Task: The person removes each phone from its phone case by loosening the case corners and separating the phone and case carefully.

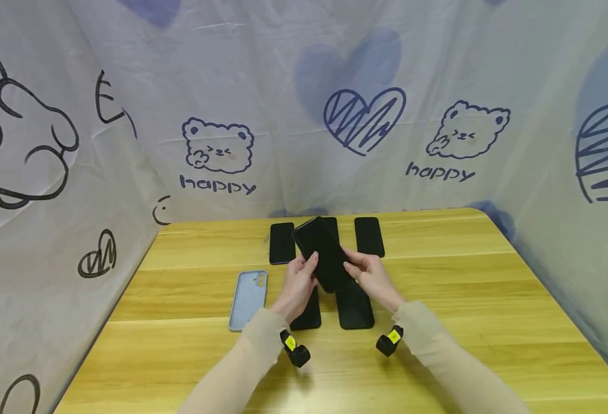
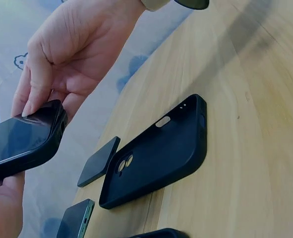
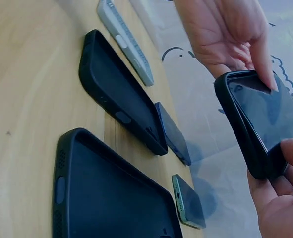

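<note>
Both hands hold a black-screened phone (image 1: pixel 324 247) lying in a black phone case (image 3: pixel 243 134), raised and tilted above the table. My left hand (image 1: pixel 295 284) grips its left side, the thumb along the screen's edge. My right hand (image 1: pixel 373 279) holds the lower right side. In the right wrist view, a narrow gap shows between the phone's edge and the case rim. Below the hands lie two black phone cases, a left one (image 1: pixel 309 313) and a right one (image 1: pixel 355 310), open side up in the wrist views. The fingers behind the held case are mostly hidden.
A light blue phone case (image 1: pixel 248 299) lies left of my left hand. Along the back of the wooden table (image 1: pixel 464 299) are a left phone (image 1: pixel 282 244), a partly covered middle phone (image 1: pixel 331 225) and a right phone (image 1: pixel 369 237). A printed cloth (image 1: pixel 283 144) hangs behind.
</note>
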{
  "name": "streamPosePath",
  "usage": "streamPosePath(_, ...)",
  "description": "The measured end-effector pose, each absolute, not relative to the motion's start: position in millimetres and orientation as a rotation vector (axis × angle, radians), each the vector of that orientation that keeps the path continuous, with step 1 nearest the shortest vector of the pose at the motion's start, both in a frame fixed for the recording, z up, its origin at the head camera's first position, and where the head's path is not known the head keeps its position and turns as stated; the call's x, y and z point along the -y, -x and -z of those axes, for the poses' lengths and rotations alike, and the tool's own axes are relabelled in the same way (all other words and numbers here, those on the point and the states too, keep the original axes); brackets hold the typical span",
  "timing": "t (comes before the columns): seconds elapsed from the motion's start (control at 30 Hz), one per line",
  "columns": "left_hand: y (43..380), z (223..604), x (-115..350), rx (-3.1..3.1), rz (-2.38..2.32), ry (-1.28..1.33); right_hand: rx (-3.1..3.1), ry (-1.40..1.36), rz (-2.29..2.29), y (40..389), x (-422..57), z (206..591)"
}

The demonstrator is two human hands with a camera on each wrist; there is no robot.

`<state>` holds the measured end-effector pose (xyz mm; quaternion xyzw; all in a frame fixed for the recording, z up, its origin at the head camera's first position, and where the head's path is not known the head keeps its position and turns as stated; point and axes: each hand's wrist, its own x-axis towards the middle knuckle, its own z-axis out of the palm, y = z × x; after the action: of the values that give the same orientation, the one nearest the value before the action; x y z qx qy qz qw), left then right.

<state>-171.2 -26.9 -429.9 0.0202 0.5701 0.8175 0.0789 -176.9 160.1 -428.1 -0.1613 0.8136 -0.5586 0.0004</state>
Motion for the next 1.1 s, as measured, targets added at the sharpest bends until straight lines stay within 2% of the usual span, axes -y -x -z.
streamPosePath(0.5,176.3,434.4,22.4,-1.86,-2.499,0.115,-2.548,0.496,1.876,171.5,-149.8,423.7)
streamPosePath(1.1,177.7,434.2,15.6,-1.945,-2.494,0.325,-2.616,0.624,1.848,159.9,-143.7,419.2)
